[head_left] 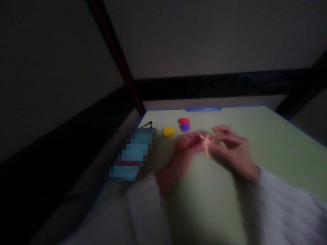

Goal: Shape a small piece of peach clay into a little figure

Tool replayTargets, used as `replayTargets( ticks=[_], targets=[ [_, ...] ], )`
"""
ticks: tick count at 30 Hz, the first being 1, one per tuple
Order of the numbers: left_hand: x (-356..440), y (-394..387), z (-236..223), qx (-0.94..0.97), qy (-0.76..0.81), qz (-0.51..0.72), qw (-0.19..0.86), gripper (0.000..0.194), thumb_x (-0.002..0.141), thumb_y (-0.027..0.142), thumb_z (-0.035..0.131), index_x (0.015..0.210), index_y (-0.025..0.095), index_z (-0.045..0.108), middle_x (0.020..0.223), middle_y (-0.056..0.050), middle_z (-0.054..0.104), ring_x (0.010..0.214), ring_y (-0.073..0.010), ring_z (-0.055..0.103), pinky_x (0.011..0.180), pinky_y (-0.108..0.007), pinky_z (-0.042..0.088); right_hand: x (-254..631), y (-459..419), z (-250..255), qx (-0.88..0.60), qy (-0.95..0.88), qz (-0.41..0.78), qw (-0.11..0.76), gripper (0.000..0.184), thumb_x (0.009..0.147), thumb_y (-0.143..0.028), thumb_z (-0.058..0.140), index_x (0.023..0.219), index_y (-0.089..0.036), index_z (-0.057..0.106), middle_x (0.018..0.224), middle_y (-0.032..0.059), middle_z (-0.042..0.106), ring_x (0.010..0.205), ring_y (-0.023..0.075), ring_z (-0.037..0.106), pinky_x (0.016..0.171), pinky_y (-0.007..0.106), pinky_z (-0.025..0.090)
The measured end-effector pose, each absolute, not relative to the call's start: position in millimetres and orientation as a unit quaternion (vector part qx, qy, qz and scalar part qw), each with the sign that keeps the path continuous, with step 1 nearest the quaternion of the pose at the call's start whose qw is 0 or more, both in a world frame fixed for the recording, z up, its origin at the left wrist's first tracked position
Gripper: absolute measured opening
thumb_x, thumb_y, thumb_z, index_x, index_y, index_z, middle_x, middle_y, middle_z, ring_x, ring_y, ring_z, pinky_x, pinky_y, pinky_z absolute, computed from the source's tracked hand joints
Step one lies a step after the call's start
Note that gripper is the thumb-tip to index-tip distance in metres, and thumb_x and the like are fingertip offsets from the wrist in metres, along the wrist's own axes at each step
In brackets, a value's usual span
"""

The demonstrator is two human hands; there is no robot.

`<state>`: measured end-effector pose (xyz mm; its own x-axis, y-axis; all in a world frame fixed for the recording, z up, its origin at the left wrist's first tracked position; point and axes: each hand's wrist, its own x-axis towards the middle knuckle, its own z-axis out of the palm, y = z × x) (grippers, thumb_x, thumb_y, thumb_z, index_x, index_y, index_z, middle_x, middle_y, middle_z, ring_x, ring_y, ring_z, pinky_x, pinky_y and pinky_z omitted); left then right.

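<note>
Peach star-shaped piece [206, 144] (slightly blurred) in a fingertip pinch between both hands [187, 144] [236, 149]

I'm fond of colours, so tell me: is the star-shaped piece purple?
No, the star-shaped piece between the left hand and right hand looks pale orange.

Beneath the left hand [187, 144] and right hand [233, 148], a pale green table [278, 146], rimmed in blue, stretching past the right hand on its outer side. Well beyond both hands, along the far edge, a thicker blue strip [203, 109]. Lying just beyond the left hand, a purple lump [185, 127], with a red lump [184, 120] right behind, seemingly touching. Outward of the left hand, apart from that pair, a yellow lump [169, 131]. Farther out on that side, at the table's edge, a light-blue thing [138, 146], masked by coarse squares.
</note>
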<state>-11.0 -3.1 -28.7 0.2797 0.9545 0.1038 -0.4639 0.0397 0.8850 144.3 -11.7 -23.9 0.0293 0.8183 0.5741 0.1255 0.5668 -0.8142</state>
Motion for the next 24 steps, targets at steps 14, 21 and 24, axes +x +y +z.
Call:
replayTargets(
  ticks=[14,21,24],
  targets=[
    [-13.3,-4.4,-31.5,0.498,0.283,0.481,0.664,0.026,0.070,0.024,0.066,0.095,0.014,0.067,0.094,-0.007,0.067,0.089,-0.0164,0.059,0.088,-0.032,0.041,146.3,-11.6,-22.3,-0.351,-0.650,0.285,0.611,0.017,0.069,-0.017,0.072,0.078,-0.031,0.074,0.106,0.0016,0.060,0.097,0.0182,0.056,0.087,0.038,0.046],
    [-12.7,-4.5,-27.2,0.441,0.286,0.478,0.703,0.019,0.070,0.023,0.067,0.087,0.014,0.068,0.087,-0.005,0.065,0.084,-0.0137,0.057,0.080,-0.027,0.042,147.0,-11.3,-19.6,-0.358,-0.633,0.320,0.607,0.023,0.067,-0.017,0.074,0.084,-0.032,0.074,0.113,0.0018,0.060,0.095,0.0186,0.056,0.088,0.040,0.047],
    [-11.5,-5.1,-25.5,0.440,0.281,0.469,0.712,0.020,0.069,0.022,0.067,0.087,0.013,0.068,0.084,-0.005,0.064,0.081,-0.0128,0.057,0.077,-0.026,0.041,146.2,-10.9,-19.6,-0.351,-0.641,0.321,0.603,0.019,0.069,-0.016,0.072,0.080,-0.031,0.074,0.109,0.0013,0.061,0.095,0.0177,0.057,0.088,0.038,0.047]
  ],
)
